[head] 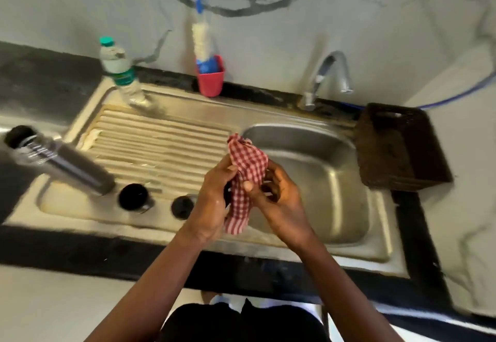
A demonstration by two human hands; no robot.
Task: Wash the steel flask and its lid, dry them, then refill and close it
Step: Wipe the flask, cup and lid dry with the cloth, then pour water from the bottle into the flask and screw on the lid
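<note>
Between left hand (214, 194) and right hand (279, 194), a checked cloth (248, 170) is being gripped, with both hands curled round it. Contents can't be told. Steel flask (59, 160) is standing open well left of the left hand, with two dark lid parts (133, 197) nearer it. Likely drying: cloth should be worked into every recess.

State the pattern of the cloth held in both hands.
Red-and-white checks. The cloth shows clearly in the head view, the only one.

steel flask (59, 159) all motion-blurred | checked cloth (248, 170) bunched up, can't tell what's inside | water bottle (120, 73) label unreadable | bottle brush (200, 38) handle cut off up top
</note>
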